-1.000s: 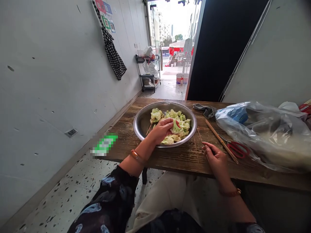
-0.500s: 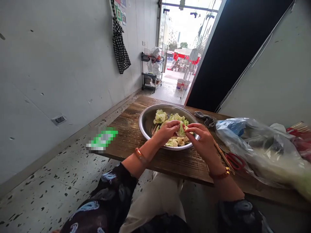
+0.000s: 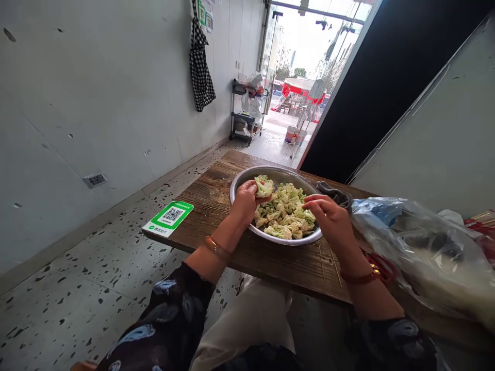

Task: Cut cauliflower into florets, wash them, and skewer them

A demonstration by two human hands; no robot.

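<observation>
My left hand (image 3: pixel 243 203) is closed around a pale green-white cauliflower floret (image 3: pixel 264 187) above the left side of a wide metal bowl (image 3: pixel 279 240). Several cauliflower pieces (image 3: pixel 288 208) lie heaped in the bowl. Over the bowl's right rim, my right hand (image 3: pixel 330 219) hovers with thumb and fingers a little apart; I see nothing in it. Thin wooden skewers (image 3: pixel 322 262) lie on the table below that hand. Red-handled scissors (image 3: pixel 382 268) are partly hidden behind my right wrist.
The bowl stands on a wooden table (image 3: pixel 209 206). A green QR-code card (image 3: pixel 168 218) lies at its left corner. On the right are a dark cloth (image 3: pixel 335 195) and a large clear plastic bag (image 3: pixel 421 247). A shelf cart (image 3: pixel 247 116) stands by the glass door.
My hands have moved apart: the left went left with a floret, the right drew away to the right. More of the cauliflower in the bowl shows, and the view has shifted slightly.
</observation>
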